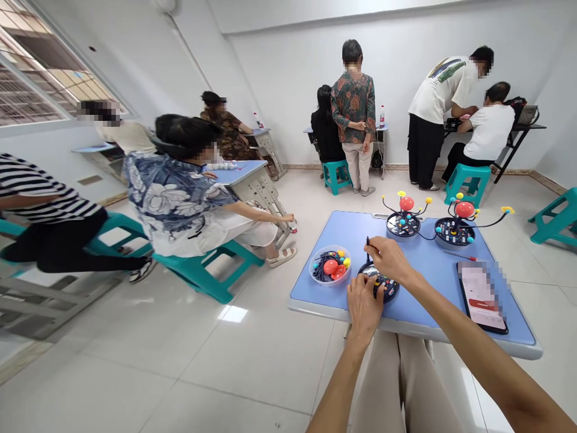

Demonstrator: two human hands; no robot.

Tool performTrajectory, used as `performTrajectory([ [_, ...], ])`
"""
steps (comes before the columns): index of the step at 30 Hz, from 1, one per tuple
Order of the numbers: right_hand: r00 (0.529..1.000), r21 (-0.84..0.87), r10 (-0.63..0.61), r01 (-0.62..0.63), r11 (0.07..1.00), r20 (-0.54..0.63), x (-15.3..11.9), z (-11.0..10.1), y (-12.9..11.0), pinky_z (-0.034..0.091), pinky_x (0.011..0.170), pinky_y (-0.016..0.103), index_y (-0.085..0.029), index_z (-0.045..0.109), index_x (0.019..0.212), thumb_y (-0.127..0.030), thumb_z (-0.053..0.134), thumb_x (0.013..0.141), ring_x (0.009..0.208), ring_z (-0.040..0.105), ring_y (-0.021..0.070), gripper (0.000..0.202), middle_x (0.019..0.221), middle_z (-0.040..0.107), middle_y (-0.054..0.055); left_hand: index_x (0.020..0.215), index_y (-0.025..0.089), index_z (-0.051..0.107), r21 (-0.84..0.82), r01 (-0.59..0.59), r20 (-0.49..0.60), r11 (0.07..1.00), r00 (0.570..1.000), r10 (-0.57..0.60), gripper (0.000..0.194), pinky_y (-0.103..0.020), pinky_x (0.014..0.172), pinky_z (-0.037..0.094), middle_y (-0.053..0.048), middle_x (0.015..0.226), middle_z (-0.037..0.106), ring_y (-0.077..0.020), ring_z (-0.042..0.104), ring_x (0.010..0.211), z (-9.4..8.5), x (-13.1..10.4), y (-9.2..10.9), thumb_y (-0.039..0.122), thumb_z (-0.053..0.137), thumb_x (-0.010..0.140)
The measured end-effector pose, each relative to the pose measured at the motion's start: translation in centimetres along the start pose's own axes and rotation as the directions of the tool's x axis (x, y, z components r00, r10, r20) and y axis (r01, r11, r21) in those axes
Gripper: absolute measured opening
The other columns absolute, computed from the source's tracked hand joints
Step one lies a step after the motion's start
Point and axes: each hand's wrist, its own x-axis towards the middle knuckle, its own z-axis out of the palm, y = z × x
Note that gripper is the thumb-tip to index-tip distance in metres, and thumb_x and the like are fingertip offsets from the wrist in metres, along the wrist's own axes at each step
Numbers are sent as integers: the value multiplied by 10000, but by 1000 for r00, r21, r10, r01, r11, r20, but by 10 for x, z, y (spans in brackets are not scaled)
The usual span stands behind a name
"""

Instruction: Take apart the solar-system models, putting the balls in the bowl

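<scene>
On the blue desk (pixel 315 294), my left hand (pixel 364 299) grips the near side of a round dark model base (pixel 390 290) printed with small colourful pictures. My right hand (pixel 386 257) is pinched on a thin black rod (pixel 368 242) above that base; whether the rod touches it cannot be seen. To the left stands a clear round tub (pixel 311 273) holding black arms, red half-balls and small yellow and blue balls. Two assembled planet models, one with a red ball (pixel 406 204) and another with a red ball (pixel 464 209), stand at the far side.
A phone (pixel 483 297) lies on the right of the desk, with a pen (pixel 464 256) beyond it. A person in a blue floral shirt (pixel 174 195) sits on a green stool (pixel 211 270) to the left. Several other people are at desks along the walls.
</scene>
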Motion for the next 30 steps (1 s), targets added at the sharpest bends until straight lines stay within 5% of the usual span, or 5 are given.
performTrajectory([
  [8,964,-43,6,6,999,264,30,16,-10,305,602,228,-166,661,869,-191,493,935,681,568,127,183,759,690,32,1068,195,665,-38,-17,-74,999,997,14,225,-380,827,436,-68,1022,651,-238,564,960,5,-1,-4,248,643,850],
  [13,944,-64,-10,33,997,330,48,37,-22,322,606,225,-158,707,941,-225,562,900,713,599,135,165,767,711,43,1031,187,665,-35,-44,-127,998,991,39,200,-393,818,451,-64,1007,655,-243,564,941,10,-3,-6,258,659,844],
  [20,915,-347,86,62,936,394,64,66,-32,360,614,248,-163,738,931,-262,524,926,818,661,186,236,924,739,121,976,192,668,-51,-56,-156,997,987,47,144,-393,779,453,-57,964,649,-238,553,896,11,-5,-7,228,648,839],
  [30,905,-433,85,115,894,416,66,70,-36,426,687,256,-154,730,1009,-199,495,936,939,690,225,250,1024,727,160,940,195,662,-79,-86,-213,993,975,67,126,-398,760,465,-64,947,642,-241,546,878,13,-7,-8,164,621,825],
])
